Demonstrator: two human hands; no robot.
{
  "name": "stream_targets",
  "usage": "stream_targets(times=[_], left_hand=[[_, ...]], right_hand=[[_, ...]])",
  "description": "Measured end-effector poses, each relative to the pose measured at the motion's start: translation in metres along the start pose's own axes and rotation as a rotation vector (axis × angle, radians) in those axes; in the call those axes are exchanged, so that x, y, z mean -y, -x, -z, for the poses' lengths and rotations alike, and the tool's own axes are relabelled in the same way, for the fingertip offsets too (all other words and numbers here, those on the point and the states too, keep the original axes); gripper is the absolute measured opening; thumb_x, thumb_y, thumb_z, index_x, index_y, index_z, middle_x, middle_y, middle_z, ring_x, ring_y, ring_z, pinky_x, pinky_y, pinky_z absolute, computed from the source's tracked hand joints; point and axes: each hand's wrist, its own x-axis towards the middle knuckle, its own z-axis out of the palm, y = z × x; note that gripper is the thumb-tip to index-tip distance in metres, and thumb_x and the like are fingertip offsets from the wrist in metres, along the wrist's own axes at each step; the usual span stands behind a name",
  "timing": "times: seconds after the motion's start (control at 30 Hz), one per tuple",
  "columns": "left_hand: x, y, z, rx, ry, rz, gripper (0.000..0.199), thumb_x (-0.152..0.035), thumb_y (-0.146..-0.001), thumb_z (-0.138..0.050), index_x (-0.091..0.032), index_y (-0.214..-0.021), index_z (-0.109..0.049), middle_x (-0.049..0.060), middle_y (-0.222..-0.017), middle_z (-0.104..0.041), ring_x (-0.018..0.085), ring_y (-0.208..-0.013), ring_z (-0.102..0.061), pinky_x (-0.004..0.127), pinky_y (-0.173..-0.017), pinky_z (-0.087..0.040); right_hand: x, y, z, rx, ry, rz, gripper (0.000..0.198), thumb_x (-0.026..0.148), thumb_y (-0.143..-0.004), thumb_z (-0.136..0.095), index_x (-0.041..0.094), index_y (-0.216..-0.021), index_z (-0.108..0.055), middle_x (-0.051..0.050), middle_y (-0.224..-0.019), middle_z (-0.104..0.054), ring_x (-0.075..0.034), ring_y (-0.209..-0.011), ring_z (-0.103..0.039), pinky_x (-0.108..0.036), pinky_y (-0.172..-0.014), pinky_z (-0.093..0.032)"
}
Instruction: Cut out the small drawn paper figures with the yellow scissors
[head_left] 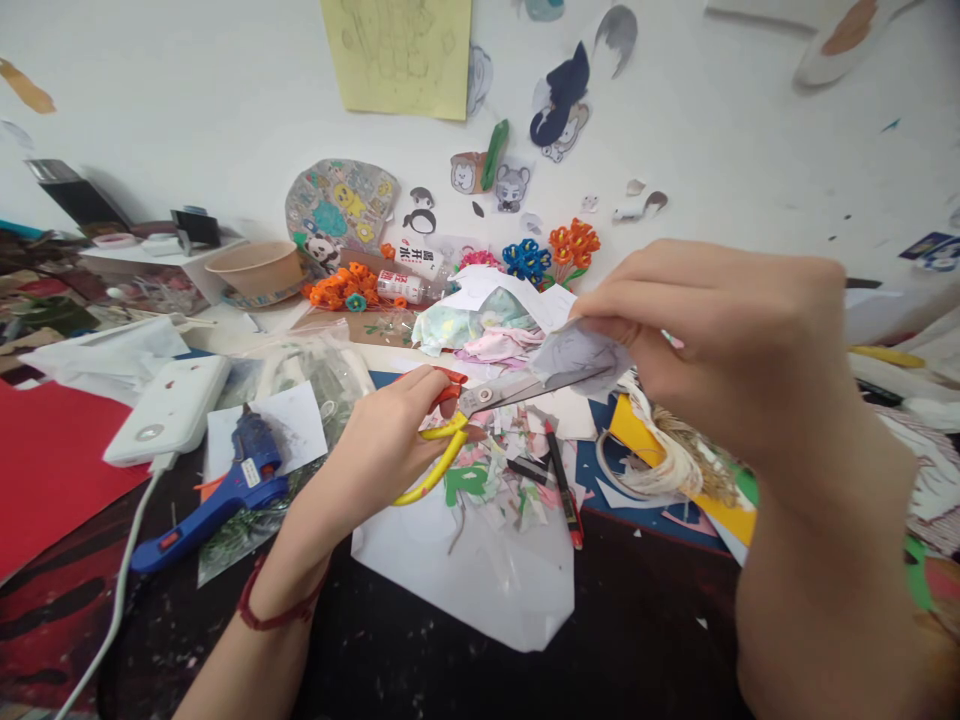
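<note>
yellow-and-orange-handled scissors [486,396]: grips these in the left hand [386,430], fingers curled round the loops, with a dark red bracelet [279,608] on the wrist. pinches a thin, small piece of greyish paper [574,355] in the fingertips of the right hand [727,325], raised above the dark table [645,610]. sets the blades against that paper, overlapping its lower part; cannot tell from this angle how far in.

below, can see a white sheet [480,590] strewn with coloured scraps [469,485], and a black pen with a red end [564,490] lying across at the right. on the left, can see a blue glue gun [244,482] partly on white paper [301,425], just beside a white power strip [176,405], with red paper [52,470] farther out. on the right, below the right hand, can make out a coil of pale twine [686,455]. behind, near the wall, can see orange flowers [345,290], blue flowers [526,260] and a tan bowl [255,270].
</note>
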Motion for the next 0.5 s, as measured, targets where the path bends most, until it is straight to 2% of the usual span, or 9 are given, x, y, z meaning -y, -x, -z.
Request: stream_targets(times=[0.5], left_hand=[[0.0008,0.0006,-0.0003,-0.004,0.001,0.013,0.031,-0.044,-0.091,-0.065,-0.020,-0.084,-0.046,-0.003,-0.078,-0.051,0.012,-0.065,-0.042,0.025,-0.060,-0.031]], right_hand=[[0.0001,0.0014,-0.0010,-0.007,-0.006,-0.010,0.033,-0.007,-0.078,-0.051,0.021,-0.083,-0.069,0.002,-0.078,-0.071,-0.018,-0.075,-0.069,-0.031,-0.053,-0.037]])
